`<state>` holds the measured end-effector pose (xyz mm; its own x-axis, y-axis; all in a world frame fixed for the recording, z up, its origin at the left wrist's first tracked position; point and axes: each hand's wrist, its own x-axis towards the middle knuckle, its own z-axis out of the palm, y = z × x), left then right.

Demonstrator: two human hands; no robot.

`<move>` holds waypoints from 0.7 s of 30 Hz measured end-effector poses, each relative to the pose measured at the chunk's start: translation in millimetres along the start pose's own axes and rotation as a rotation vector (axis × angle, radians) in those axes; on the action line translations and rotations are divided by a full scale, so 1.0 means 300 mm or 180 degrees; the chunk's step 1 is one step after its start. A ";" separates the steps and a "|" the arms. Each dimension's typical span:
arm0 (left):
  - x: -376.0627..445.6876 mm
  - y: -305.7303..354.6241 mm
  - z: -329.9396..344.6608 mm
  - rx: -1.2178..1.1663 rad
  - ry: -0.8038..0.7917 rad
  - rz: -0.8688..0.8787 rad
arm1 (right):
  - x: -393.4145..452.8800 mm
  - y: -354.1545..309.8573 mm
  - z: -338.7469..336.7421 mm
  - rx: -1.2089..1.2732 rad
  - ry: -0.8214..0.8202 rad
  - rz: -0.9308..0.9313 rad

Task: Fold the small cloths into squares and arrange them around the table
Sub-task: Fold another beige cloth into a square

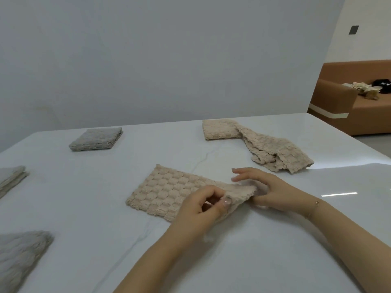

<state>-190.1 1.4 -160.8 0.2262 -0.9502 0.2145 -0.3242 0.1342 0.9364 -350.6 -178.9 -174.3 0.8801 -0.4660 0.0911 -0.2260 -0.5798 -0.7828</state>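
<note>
Two bare hands are seen at work on a beige, waffle-textured small cloth (pixel 169 193) that is laid flat near the middle of a glossy white table with faint grey veining (pixel 275 250). The near right edge of this cloth is pinched between the thumb and curled fingers of the left hand (pixel 201 208), and the same raised edge is held by the right hand (pixel 268 191) with its thumb tucked under the fabric, while its upper fingers are stretched out loosely above it. A thin bracelet (pixel 316 203) is worn on the right wrist. No brand, label or legible writing is shown on any item. Farther back on the right, a second beige cloth, crumpled and partly folded (pixel 264 144), is spread on the table, well apart from the hands. A folded grey square cloth (pixel 97 138) is placed at the far left, another folded grey cloth (pixel 10 178) is cut off by the left edge, and a grey textured cloth (pixel 21 254) is seen at the near left corner. The table is backed by a plain pale grey wall (pixel 148 60). At the right, a brown sofa (pixel 359 106) with small items on its seat is visible, with a dark wall plate (pixel 353 30) above it.
</note>
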 end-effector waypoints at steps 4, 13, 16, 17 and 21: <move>-0.056 0.038 -0.074 -0.0739 0.0186 -0.0208 | -0.006 -0.061 -0.013 0.0391 -0.0116 -0.0126; -0.071 0.037 -0.261 -0.1233 0.0875 -0.0495 | 0.225 -0.196 0.016 0.1361 -0.0331 -0.0104; -0.065 0.009 -0.341 -0.0973 0.1172 -0.0524 | 0.340 -0.214 0.076 0.1321 -0.0469 0.0132; -0.067 -0.009 -0.365 -0.0862 0.1263 -0.0577 | 0.373 -0.212 0.100 0.1342 -0.0527 0.0235; -0.079 -0.089 -0.421 -0.0465 0.1567 -0.0928 | 0.455 -0.200 0.192 0.1306 -0.0657 0.0569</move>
<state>-70.7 55.9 -155.9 0.6980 -0.7160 0.0134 -0.0627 -0.0424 0.9971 -192.9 -169.2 -150.4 0.9163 -0.3680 -0.1581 -0.2344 -0.1726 -0.9567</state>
